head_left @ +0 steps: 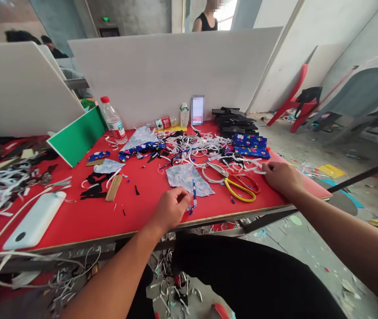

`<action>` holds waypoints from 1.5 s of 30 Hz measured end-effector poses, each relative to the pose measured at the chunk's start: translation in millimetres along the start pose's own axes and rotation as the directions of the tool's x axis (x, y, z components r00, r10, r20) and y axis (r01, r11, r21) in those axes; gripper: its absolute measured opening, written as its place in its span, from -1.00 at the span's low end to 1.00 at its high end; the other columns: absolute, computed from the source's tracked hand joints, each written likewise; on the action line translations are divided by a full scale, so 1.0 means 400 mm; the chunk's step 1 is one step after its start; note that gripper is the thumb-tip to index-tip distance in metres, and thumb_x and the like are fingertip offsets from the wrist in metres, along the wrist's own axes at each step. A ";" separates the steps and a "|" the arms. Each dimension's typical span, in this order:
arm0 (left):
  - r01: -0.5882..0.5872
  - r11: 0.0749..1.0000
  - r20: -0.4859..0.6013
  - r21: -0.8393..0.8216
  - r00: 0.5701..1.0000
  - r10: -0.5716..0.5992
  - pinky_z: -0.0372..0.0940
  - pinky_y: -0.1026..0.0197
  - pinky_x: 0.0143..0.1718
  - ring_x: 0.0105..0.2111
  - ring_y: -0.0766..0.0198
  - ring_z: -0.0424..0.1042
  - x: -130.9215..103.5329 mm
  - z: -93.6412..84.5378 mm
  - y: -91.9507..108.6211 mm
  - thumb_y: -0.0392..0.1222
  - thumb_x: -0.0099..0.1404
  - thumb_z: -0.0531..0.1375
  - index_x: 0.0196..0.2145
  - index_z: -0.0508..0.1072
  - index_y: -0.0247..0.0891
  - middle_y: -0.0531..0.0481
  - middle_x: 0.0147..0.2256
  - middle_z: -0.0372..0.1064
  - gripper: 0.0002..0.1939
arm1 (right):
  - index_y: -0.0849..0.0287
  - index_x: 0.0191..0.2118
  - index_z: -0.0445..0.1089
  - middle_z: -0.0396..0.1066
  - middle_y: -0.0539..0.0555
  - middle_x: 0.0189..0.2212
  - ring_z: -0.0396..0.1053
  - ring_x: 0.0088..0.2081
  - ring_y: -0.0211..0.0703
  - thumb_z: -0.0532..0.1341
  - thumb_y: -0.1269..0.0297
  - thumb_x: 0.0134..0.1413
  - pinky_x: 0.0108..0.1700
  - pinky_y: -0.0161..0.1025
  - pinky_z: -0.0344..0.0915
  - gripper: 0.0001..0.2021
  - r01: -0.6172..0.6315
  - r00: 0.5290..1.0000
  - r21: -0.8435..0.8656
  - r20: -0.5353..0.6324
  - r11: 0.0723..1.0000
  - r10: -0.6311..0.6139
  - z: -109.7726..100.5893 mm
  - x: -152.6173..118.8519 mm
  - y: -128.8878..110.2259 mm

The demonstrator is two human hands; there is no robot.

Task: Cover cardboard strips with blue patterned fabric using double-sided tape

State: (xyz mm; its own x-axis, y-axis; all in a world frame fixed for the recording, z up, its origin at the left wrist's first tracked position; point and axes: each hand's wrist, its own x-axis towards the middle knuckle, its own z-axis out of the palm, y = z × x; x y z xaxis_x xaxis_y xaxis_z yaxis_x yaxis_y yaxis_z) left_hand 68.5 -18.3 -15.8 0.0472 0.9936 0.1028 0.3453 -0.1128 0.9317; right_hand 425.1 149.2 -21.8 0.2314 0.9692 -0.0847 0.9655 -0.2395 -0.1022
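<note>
My left hand (175, 207) is closed in a pinch on a narrow blue patterned strip (194, 197) near the table's front edge. Just behind it lies a light blue-grey fabric piece (189, 178). My right hand (283, 179) is closed at the right side, its fingertips at the end of a white strip (257, 170). Scissors with one yellow and one red handle (240, 190) rest between the hands, blades toward the pile of white strips (198, 146). Folded blue patterned fabric (251, 146) sits behind my right hand.
On the red table (149, 212) are a red-capped bottle (113, 122), a white power bank (36, 220), a green board (79, 135), a phone (197, 110) and stacked black pieces (235, 122). A white partition (175, 75) stands behind. A person (206, 20) is beyond it.
</note>
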 end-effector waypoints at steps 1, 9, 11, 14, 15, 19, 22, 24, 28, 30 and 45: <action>-0.030 0.997 0.003 0.069 1.000 0.029 0.20 0.23 -0.44 -0.52 0.28 0.39 -0.009 0.003 0.009 -0.01 0.45 0.16 -0.40 0.46 -0.20 0.03 -0.51 0.46 -0.69 | 0.13 0.17 0.43 0.45 0.16 0.14 0.50 0.04 -0.01 0.30 0.11 0.38 0.06 0.05 0.50 -0.64 0.002 1.000 -0.013 0.001 1.000 -0.002 -0.001 -0.001 0.000; -0.088 0.809 -0.018 0.581 0.993 0.121 0.31 0.16 -0.23 -0.29 0.13 0.52 -0.118 -0.052 0.039 -0.08 0.48 0.15 -0.33 0.53 -0.17 -0.07 -0.36 0.55 -0.75 | 0.16 -0.08 0.56 0.57 0.46 -0.04 0.49 -0.11 0.30 -0.05 0.02 0.43 -0.26 0.02 0.28 -0.52 0.037 0.998 -0.011 -0.046 0.999 -0.037 0.003 0.009 -0.001; 0.036 0.724 -0.133 0.689 0.988 0.076 0.36 0.07 -0.11 -0.15 -0.01 0.54 -0.135 -0.122 0.033 -0.08 0.48 0.14 -0.27 0.55 -0.20 -0.20 -0.26 0.56 -0.76 | 0.12 -0.18 0.56 0.58 0.46 -0.07 0.47 -0.16 0.27 0.05 0.02 0.34 -0.29 0.01 0.24 -0.61 0.038 0.998 0.010 -0.046 0.999 -0.038 0.009 0.020 0.002; 0.274 0.547 -0.340 0.791 0.940 0.021 0.31 -0.20 0.07 0.09 -0.31 0.43 -0.128 -0.269 0.027 -0.02 0.52 0.08 -0.05 0.54 -0.34 -0.50 0.00 0.47 -0.64 | 0.05 -0.30 0.53 0.59 0.44 -0.09 0.44 -0.23 0.18 0.21 0.09 0.21 -0.31 -0.02 0.20 -0.79 0.021 0.998 0.034 -0.054 0.999 -0.019 0.015 0.032 0.004; 0.341 0.484 -0.386 0.806 0.922 -0.006 0.29 -0.27 0.08 0.11 -0.39 0.40 -0.118 -0.317 0.024 -0.04 0.51 0.09 -0.02 0.53 -0.40 -0.56 0.01 0.45 -0.62 | 0.04 -0.32 0.52 0.59 0.43 -0.09 0.42 -0.25 0.16 0.22 0.11 0.20 -0.31 -0.02 0.19 -0.81 0.014 0.998 0.040 -0.059 0.999 -0.012 0.015 0.034 0.004; 0.432 0.305 -0.394 0.849 0.901 -0.181 0.38 -0.19 0.07 0.02 -0.23 0.50 -0.073 -0.425 -0.011 -0.10 0.41 0.28 -0.08 0.56 -0.40 -0.42 -0.06 0.51 -0.71 | 0.04 -0.34 0.52 0.58 0.42 -0.10 0.39 -0.30 0.11 0.20 0.14 0.25 -0.31 -0.01 0.15 -0.80 0.007 0.998 0.064 -0.068 0.998 -0.002 0.006 0.025 0.000; 0.435 0.239 -0.377 0.868 0.891 -0.253 0.46 -0.12 0.04 0.01 0.02 0.52 -0.054 -0.423 -0.043 -0.04 0.45 0.30 0.09 0.50 -0.31 -0.22 0.07 0.48 -0.63 | 0.07 -0.28 0.54 0.58 0.40 -0.10 0.41 -0.28 0.10 0.17 0.11 0.31 -0.30 -0.02 0.17 -0.76 0.030 0.997 0.087 -0.070 0.996 -0.024 -0.002 0.014 0.000; 0.441 0.210 -0.384 0.873 0.885 -0.263 0.48 -0.11 0.02 0.01 0.05 0.52 -0.048 -0.410 -0.048 -0.03 0.46 0.29 0.15 0.46 -0.27 -0.18 0.12 0.45 -0.59 | 0.08 -0.26 0.54 0.58 0.36 -0.12 0.43 -0.24 0.08 0.15 0.07 0.37 -0.28 -0.04 0.21 -0.71 0.045 0.997 0.101 -0.066 0.994 -0.038 -0.004 0.009 0.003; 0.416 0.204 -0.384 0.886 0.906 -0.179 0.34 -0.29 0.12 0.10 -0.29 0.46 -0.029 -0.396 0.000 -0.29 0.45 0.17 -0.08 0.58 -0.50 -0.49 -0.04 0.51 -0.76 | 0.15 -0.11 0.50 0.54 0.13 -0.13 0.47 -0.18 -0.08 0.20 -0.02 0.40 -0.12 -0.08 0.41 -0.68 0.041 0.998 0.134 -0.058 0.990 -0.033 0.005 0.006 0.011; 0.387 0.234 -0.380 0.892 0.922 -0.076 0.11 -0.42 0.26 0.28 -0.45 0.26 0.000 -0.397 0.035 -0.37 0.43 0.05 -0.11 0.60 -0.50 -0.62 0.05 0.45 -0.68 | 0.17 -0.09 0.50 0.53 0.09 -0.16 0.48 -0.19 -0.11 0.21 -0.05 0.40 -0.09 -0.08 0.43 -0.65 0.052 0.997 0.168 -0.068 0.985 -0.041 0.010 0.008 0.015; 0.306 0.943 -0.334 -0.134 0.882 -0.333 0.48 0.11 -0.22 -0.35 0.10 0.59 0.138 -0.169 0.082 0.18 0.04 0.41 -0.09 0.50 -0.24 -0.06 -0.31 0.62 -0.42 | -0.02 -0.19 0.56 0.57 0.11 -0.11 0.48 -0.08 0.04 0.37 0.21 0.17 -0.14 -0.15 0.30 -0.91 0.733 0.641 0.383 -0.115 0.562 -0.759 -0.032 -0.155 -0.209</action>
State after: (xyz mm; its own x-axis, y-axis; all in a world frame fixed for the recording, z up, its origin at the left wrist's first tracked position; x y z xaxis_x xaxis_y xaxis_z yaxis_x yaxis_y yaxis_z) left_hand 18.8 33.3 43.9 -0.3869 0.9163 -0.1036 0.2143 0.1986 0.9564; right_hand 331.6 109.9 4.6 -0.5703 0.8099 0.1370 0.6664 0.5537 -0.4993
